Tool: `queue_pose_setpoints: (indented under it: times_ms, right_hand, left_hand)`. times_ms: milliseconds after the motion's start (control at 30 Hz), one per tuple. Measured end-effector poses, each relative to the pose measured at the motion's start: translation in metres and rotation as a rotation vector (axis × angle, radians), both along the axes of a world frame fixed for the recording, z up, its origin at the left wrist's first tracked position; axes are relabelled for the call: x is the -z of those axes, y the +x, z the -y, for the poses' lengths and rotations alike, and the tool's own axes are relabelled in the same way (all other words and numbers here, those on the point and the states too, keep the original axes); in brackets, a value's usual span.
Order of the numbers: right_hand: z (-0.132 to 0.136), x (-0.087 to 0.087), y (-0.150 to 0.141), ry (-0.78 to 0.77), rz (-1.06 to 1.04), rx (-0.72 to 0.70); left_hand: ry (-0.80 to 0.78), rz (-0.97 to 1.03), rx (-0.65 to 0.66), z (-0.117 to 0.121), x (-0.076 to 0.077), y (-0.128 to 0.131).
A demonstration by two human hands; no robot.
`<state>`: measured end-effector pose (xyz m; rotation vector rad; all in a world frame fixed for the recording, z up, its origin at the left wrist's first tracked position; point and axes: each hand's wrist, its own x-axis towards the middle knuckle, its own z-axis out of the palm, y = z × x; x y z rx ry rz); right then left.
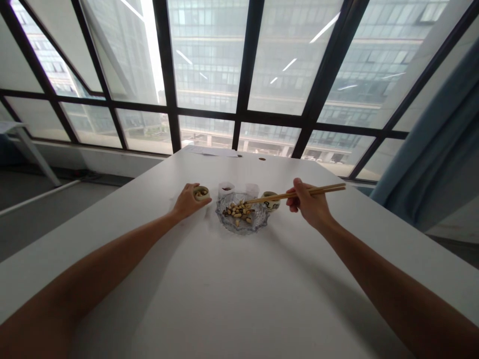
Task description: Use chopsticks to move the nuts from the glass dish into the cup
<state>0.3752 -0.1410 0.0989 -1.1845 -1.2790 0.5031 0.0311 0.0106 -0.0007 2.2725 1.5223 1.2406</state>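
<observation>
Apparently to steady it, the left hand (184,203) wraps thumb and fingers round a cup (201,193) at ten o'clock from the bowl (243,230). The right hand (310,203) closes its fingers on chopsticks (280,196), pointed toward nine o'clock so the tips reach the nuts (238,212) in the bowl; whether they pinch one, I cannot tell.

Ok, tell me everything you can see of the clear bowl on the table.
The clear bowl looks like glass or plastic, with a patterned wall and a wavy rim. It stands upright on the white table, between the left hand and the right hand. Pale and darker nut-like pieces lie in it. The tips of the chopsticks reach inside its outline; whether they touch the bowl is unclear.
</observation>
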Motion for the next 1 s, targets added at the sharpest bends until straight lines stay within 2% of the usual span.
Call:
queue_pose_setpoints:
  times_ms: [100, 200, 267, 367, 500, 600, 733, 900, 1000]
  right_hand:
    - [0.006, -0.012, 0.01, 0.06, 0.099, 0.094]
    - [0.009, -0.021, 0.024, 0.111, 0.189, 0.177]
    - [0.009, -0.024, 0.034, 0.123, 0.263, 0.214]
    - [0.008, -0.025, 0.047, 0.094, 0.376, 0.231]
    - [0.006, -0.024, 0.059, 0.059, 0.46, 0.186]
    - [0.005, -0.024, 0.063, 0.061, 0.472, 0.168]
    - [0.007, -0.025, 0.061, 0.053, 0.479, 0.131]
    - [0.009, -0.026, 0.058, 0.066, 0.498, 0.115]
    - [0.008, -0.024, 0.06, 0.074, 0.495, 0.11]
  left_hand:
    - [-0.066, -0.072, -0.019, -0.002, -0.014, -0.002]
    - [0.037, -0.177, -0.008, 0.002, -0.041, 0.016]
    - [0.117, -0.234, 0.102, 0.007, -0.059, 0.047]
    - [0.08, -0.377, 0.329, 0.012, -0.074, 0.113]
    - [-0.099, -0.608, 0.467, 0.01, -0.074, 0.197]
    - [-0.18, -0.767, 0.485, 0.007, -0.073, 0.23]
    - [-0.24, -0.858, 0.451, 0.009, -0.078, 0.237]
    - [-0.106, -0.775, 0.481, 0.013, -0.075, 0.231]
    - [-0.082, -0.777, 0.487, 0.013, -0.071, 0.232]
